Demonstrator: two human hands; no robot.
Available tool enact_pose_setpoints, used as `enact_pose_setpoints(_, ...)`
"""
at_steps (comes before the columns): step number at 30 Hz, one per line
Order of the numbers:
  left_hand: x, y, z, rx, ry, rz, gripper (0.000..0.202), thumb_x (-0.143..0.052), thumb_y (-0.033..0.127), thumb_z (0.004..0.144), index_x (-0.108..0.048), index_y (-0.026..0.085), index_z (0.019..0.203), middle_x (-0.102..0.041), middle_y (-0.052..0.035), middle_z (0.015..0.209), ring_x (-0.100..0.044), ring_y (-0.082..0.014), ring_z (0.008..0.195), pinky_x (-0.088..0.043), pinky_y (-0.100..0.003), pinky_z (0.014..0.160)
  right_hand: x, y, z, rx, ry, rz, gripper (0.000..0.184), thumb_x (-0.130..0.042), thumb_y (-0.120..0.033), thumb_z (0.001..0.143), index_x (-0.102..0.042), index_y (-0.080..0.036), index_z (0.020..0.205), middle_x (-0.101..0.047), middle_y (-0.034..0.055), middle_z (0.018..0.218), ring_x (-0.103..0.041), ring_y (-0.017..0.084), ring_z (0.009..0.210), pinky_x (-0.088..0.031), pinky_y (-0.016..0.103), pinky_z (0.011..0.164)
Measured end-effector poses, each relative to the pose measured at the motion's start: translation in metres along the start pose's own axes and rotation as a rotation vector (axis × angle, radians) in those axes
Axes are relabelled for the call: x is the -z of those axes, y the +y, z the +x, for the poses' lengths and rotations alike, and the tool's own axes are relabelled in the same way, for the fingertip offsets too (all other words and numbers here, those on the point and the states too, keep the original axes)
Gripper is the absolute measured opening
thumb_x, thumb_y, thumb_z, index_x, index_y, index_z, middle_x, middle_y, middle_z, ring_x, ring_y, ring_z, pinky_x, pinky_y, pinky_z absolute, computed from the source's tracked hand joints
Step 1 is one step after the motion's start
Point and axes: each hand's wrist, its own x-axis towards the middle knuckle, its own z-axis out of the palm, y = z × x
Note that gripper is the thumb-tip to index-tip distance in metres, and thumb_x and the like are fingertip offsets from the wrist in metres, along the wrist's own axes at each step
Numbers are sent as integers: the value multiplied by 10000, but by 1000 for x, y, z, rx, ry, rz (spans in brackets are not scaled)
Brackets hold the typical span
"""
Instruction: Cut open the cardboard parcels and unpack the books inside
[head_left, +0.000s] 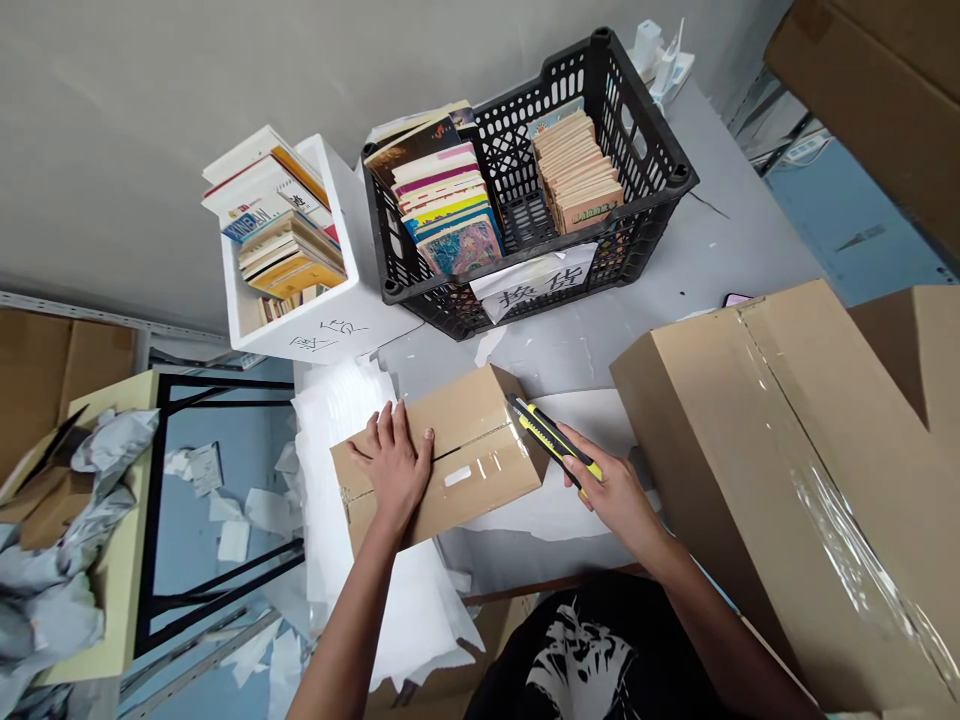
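Observation:
A small cardboard box (pixel 487 470) lies on the table in front of me, with clear tape along the seam of its top. My left hand (pixel 395 460) rests on its upper left part, palm down and fingers spread. In my right hand (pixel 611 490) is a yellow and black utility knife (pixel 559 440), gripped by the handle. The knife's tip is at the box's right end, close to the taped seam; whether it touches the tape I cannot tell. White foam sheets (pixel 337 420) lie under and to the left of the box.
Behind the box stand a black plastic crate (pixel 525 215) with books and a white foam box (pixel 292 335) with books. A large taped carton (pixel 750 400) is close on the right. At left, a yellowish-topped table (pixel 139 560) holds crumpled grey packaging; scraps (pixel 266 510) litter the blue floor.

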Motion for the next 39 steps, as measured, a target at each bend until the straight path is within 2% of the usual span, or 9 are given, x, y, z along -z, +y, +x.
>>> enact_pose_setpoints(10,-1,2,-1,13,-7,29,622,-272,472,943,-246,162,1482,-329,-155,1510,-236,-306,1400,-25,-637,1112,2,0,-10,29,-33,-96,501,-410,-384,908,-485,-263,1388,-576,-35,627,-398,87,400,-375,193,431)
enact_pose_setpoints(15,-2,3,-1,15,-2,24,621,-269,469,943,-238,169,1486,-316,-148,1519,-230,-318,1401,-32,-657,1101,5,1,-20,28,-49,-147,524,-396,-383,915,-453,-228,1413,-567,-30,636,-379,87,395,-370,197,436)
enact_pose_setpoints(20,0,5,-1,20,0,10,621,-260,472,943,-241,170,1486,-318,-149,1518,-237,-317,1398,-33,-653,1104,6,4,-28,75,-26,-225,495,-385,-365,914,-503,-232,1376,-562,-30,619,-391,94,414,-360,203,457)
enact_pose_setpoints(23,0,6,-1,20,4,18,620,-257,470,943,-246,168,1484,-326,-153,1512,-246,-320,1394,-32,-650,1106,7,6,-33,99,-28,-250,502,-379,-357,915,-486,-232,1389,-570,-28,619,-412,101,434,-373,209,486)
enact_pose_setpoints(33,-1,6,-2,18,25,19,611,-264,459,943,-268,162,1477,-332,-150,1510,-255,-323,1388,-39,-654,1104,3,17,-54,8,-55,-167,511,-388,-357,912,-469,-233,1401,-543,-31,626,-397,97,424,-358,208,436)
enact_pose_setpoints(39,-1,7,-2,14,30,11,612,-268,462,941,-274,163,1475,-337,-155,1506,-260,-322,1385,-41,-656,1103,2,16,-61,3,-61,-130,521,-388,-406,926,-437,-253,1422,-530,-31,638,-393,97,433,-375,207,437)
